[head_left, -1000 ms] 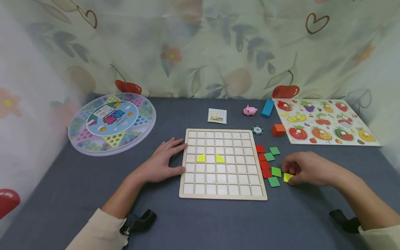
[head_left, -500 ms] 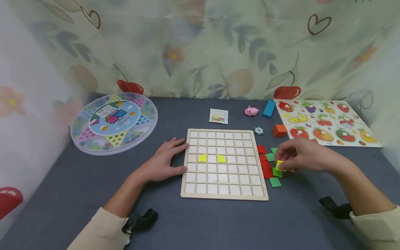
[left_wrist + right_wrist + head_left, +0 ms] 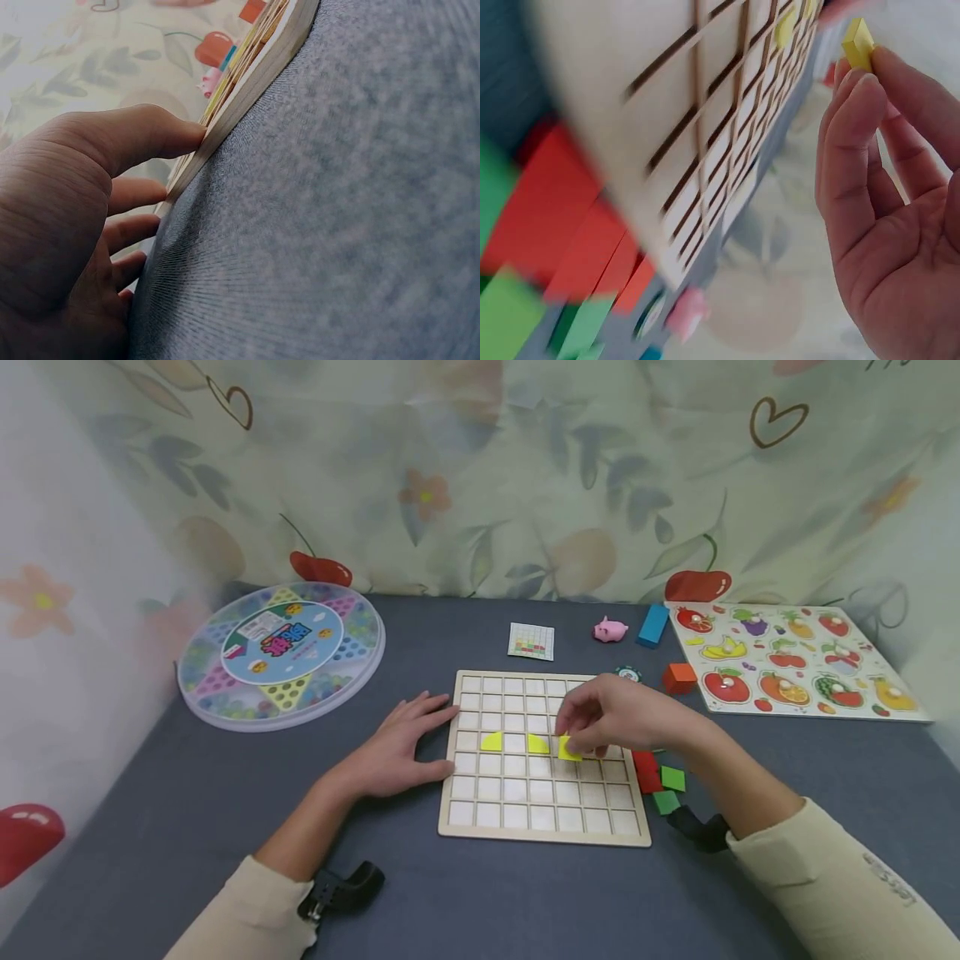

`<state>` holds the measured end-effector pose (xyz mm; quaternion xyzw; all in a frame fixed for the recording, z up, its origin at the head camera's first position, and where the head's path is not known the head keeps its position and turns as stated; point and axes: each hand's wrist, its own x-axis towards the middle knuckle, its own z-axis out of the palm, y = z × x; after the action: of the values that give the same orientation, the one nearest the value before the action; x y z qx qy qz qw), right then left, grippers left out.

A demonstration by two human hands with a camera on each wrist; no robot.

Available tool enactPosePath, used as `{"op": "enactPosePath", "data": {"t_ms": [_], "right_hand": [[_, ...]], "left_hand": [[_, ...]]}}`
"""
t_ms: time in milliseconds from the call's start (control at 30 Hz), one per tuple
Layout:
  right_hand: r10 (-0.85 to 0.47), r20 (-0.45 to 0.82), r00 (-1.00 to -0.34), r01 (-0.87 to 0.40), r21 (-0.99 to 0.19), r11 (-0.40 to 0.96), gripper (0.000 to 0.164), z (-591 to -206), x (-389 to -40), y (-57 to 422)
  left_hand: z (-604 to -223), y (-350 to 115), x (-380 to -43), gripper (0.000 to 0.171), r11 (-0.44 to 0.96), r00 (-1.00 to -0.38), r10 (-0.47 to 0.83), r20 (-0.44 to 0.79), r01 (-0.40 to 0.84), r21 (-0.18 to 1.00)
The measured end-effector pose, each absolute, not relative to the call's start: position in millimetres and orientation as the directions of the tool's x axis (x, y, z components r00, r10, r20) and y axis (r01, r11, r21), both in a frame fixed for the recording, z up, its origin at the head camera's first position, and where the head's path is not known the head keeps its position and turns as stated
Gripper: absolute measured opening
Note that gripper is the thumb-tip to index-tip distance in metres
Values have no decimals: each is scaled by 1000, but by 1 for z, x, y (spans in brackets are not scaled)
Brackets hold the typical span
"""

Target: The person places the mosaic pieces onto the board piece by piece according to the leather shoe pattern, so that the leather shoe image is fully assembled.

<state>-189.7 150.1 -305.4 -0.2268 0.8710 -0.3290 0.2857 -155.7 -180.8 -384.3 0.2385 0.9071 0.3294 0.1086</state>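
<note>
A wooden grid board lies flat on the grey cloth, with two yellow rounded pieces set in separate cells of one row. My left hand touches the board's left edge with extended fingers and thumb; the left wrist view shows the thumb against that edge. Over the right half of the board, my right hand pinches a yellow square tile between thumb and fingertips. In the right wrist view this tile is held apart from the grid. The right hand hides several cells behind it.
Red tiles and green tiles lie along the board's right side, partly hidden. Behind are a small pattern card, pink pig, blue block, orange block, fruit puzzle and round game box.
My right hand has picked up the yellow square tile from the cloth at the right and carried it left over the board. My left hand stays at the board's edge.
</note>
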Motion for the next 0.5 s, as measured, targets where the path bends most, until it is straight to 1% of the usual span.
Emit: {"op": "enactPosePath", "data": {"t_ms": [167,300,500], "right_hand": [[-628,-351,-694,-211,-735,644,9,-313,-194,119],[-662,-339,-669,-259,-728,635,10,-323,-194,103],[-642,-334,-690,-306,-670,677,14,-328,-192,87]], "left_hand": [[-386,-181,-155,76,670,-865,500,-40,358,650],[-385,-181,-155,76,673,-868,494,-45,350,652],[-385,-181,-155,76,677,-868,495,-39,358,644]]}}
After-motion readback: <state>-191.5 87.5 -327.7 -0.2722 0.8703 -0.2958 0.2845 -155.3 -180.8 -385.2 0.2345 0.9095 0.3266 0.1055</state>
